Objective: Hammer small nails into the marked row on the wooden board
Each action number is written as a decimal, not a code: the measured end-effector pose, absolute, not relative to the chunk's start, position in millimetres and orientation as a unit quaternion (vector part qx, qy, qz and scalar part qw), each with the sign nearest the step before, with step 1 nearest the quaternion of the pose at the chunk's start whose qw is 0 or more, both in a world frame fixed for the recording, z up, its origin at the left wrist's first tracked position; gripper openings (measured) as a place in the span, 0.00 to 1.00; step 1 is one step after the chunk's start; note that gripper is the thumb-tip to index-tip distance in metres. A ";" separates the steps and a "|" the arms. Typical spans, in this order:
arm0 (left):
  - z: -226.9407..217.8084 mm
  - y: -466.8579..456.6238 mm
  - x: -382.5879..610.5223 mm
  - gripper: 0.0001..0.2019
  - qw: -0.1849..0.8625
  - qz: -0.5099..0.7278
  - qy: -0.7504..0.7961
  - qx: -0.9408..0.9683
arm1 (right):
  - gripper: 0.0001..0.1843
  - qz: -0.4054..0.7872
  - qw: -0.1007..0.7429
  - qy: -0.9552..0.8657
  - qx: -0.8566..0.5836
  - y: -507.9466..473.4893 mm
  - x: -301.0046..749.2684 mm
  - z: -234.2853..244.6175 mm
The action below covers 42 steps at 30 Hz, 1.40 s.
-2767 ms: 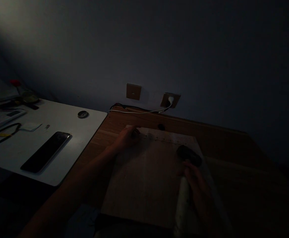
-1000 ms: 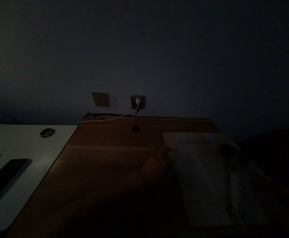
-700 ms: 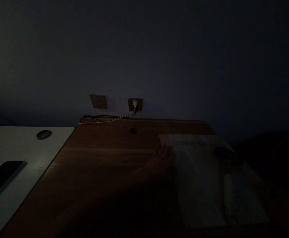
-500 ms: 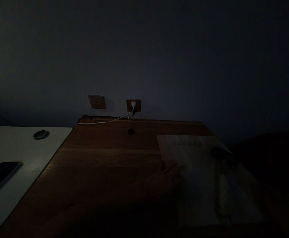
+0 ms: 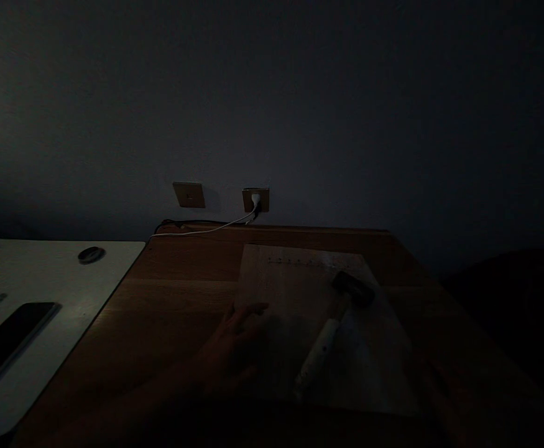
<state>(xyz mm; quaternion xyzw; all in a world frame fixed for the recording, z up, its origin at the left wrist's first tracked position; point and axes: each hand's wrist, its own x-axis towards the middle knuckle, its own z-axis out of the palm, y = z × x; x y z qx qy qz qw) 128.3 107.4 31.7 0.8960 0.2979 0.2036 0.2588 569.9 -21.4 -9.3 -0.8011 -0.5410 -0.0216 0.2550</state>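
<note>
The scene is very dark. A pale flat board [image 5: 281, 292] lies on the wooden table, with a row of small dark marks near its far edge. On the board rests a hammer [image 5: 318, 354], its black head toward the far right and its light handle slanting down to the near left. My left hand [image 5: 229, 348] is at the board's left edge, fingers spread and touching its top. Beside the board's right edge is my right hand [image 5: 439, 386], deep in shadow, its fingers hard to make out. Neither hand touches the hammer.
The wooden table [image 5: 169, 311] meets a wall with a socket [image 5: 262, 199], a plugged-in white cable [image 5: 197, 233] and another wall plate [image 5: 189, 195]. To the left, a white table [image 5: 80, 298] holds a phone-like dark slab [image 5: 15, 342] and a small round dark object [image 5: 91, 254].
The board has shifted left across the table, carrying the hammer, whose handle now slants more to the near left. Both my hands have moved left with the board.
</note>
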 end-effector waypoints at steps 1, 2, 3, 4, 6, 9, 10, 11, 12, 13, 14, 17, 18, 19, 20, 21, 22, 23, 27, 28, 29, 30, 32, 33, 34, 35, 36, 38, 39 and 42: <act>31.5 100.6 114.0 0.26 0.271 0.217 0.313 0.884 | 0.23 -0.002 0.247 -0.551 -0.797 -20.3 554.1 -7.1; 31.4 93.5 100.0 0.23 0.282 0.237 0.333 0.868 | 0.23 0.019 0.244 -0.546 -0.801 -19.5 539.1 -4.8; 31.4 86.3 86.1 0.20 0.291 0.256 0.354 0.851 | 0.24 0.041 0.245 -0.549 -0.798 -18.6 525.5 -2.8; 31.6 79.4 72.4 0.19 0.295 0.270 0.377 0.836 | 0.24 0.064 0.242 -0.556 -0.793 -17.7 513.6 -1.2; 32.0 68.1 45.6 0.17 0.295 0.282 0.414 0.813 | 0.22 0.098 0.234 -0.574 -0.778 -15.2 495.6 0.1; 31.5 61.1 12.2 0.16 0.276 0.273 0.461 0.798 | 0.19 0.080 0.205 -0.614 -0.758 -7.3 477.1 0.1; 30.5 61.9 4.3 0.15 0.263 0.270 0.480 0.792 | 0.18 0.054 0.195 -0.633 -0.747 -3.1 470.1 0.5; 28.9 64.2 -1.5 0.15 0.248 0.271 0.500 0.784 | 0.18 0.029 0.187 -0.652 -0.734 1.9 461.6 1.6; 26.7 67.7 -5.4 0.15 0.231 0.278 0.519 0.775 | 0.18 0.003 0.182 -0.675 -0.715 7.8 451.1 3.3; 24.0 72.0 -7.4 0.16 0.212 0.289 0.534 0.766 | 0.19 -0.018 0.182 -0.703 -0.688 14.6 438.6 5.6; 21.3 76.6 -8.0 0.17 0.195 0.300 0.545 0.758 | 0.21 -0.026 0.186 -0.726 -0.661 22.4 424.4 8.4; 16.5 89.4 -4.9 0.17 0.167 0.320 0.553 0.751 | 0.33 -0.120 0.176 -0.857 -0.469 51.0 380.5 16.8; 17.4 92.8 -3.3 0.16 0.162 0.320 0.548 0.756 | 0.33 -0.156 0.188 -0.862 -0.445 61.3 368.9 19.0; 19.8 96.0 -1.9 0.15 0.158 0.316 0.540 0.764 | 0.31 -0.176 0.187 -0.867 -0.427 71.3 360.1 20.7; 23.7 99.1 -0.6 0.15 0.154 0.312 0.529 0.774 | 0.29 -0.188 0.185 -0.871 -0.415 80.6 354.5 22.0; 28.7 102.8 0.6 0.14 0.149 0.306 0.517 0.785 | 0.26 -0.196 0.180 -0.875 -0.404 88.8 352.2 23.0; 34.5 107.1 1.8 0.14 0.144 0.298 0.506 0.796 | 0.24 -0.199 0.172 -0.883 -0.388 95.7 352.9 23.6; 40.5 112.6 3.2 0.13 0.140 0.288 0.497 0.806 | 0.22 -0.203 0.165 -0.890 -0.373 100.9 355.9 23.9; 55.4 145.5 10.3 0.12 0.130 0.264 0.484 0.824 | 0.22 -0.216 0.156 -0.909 -0.322 107.3 380.8 23.2; 55.5 155.4 12.4 0.12 0.128 0.263 0.484 0.825 | 0.23 -0.215 0.149 -0.911 -0.319 106.4 388.2 22.4; 54.0 165.3 14.5 0.12 0.125 0.262 0.482 0.827 | 0.24 -0.215 0.140 -0.913 -0.317 105.1 395.8 21.4; 51.2 174.8 16.6 0.12 0.123 0.261 0.480 0.829 | 0.24 -0.215 0.130 -0.913 -0.322 103.9 403.4 20.1; 43.1 192.2 20.9 0.14 0.118 0.255 0.472 0.836 | 0.24 -0.213 0.115 -0.911 -0.333 102.3 418.1 16.9; 38.4 199.9 22.9 0.15 0.116 0.251 0.467 0.840 | 0.25 -0.217 0.114 -0.911 -0.331 102.2 424.7 15.3; 33.9 206.7 24.9 0.16 0.116 0.246 0.464 0.843 | 0.26 -0.224 0.114 -0.911 -0.326 102.3 430.2 14.1; 29.8 212.8 26.8 0.16 0.117 0.240 0.462 0.846 | 0.27 -0.232 0.115 -0.911 -0.321 102.5 434.4 13.4; 26.3 218.0 28.4 0.16 0.120 0.237 0.462 0.846 | 0.29 -0.238 0.113 -0.910 -0.320 102.6 436.8 13.4; 21.8 225.8 30.9 0.16 0.130 0.239 0.463 0.843 | 0.31 -0.239 0.106 -0.907 -0.329 102.0 436.1 15.8; 20.7 228.5 31.7 0.15 0.137 0.242 0.461 0.843 | 0.31 -0.233 0.107 -0.905 -0.339 101.3 433.3 18.3; 20.7 232.9 32.3 0.13 0.169 0.248 0.433 0.850 | 0.29 -0.200 0.156 -0.897 -0.362 100.1 421.1 31.4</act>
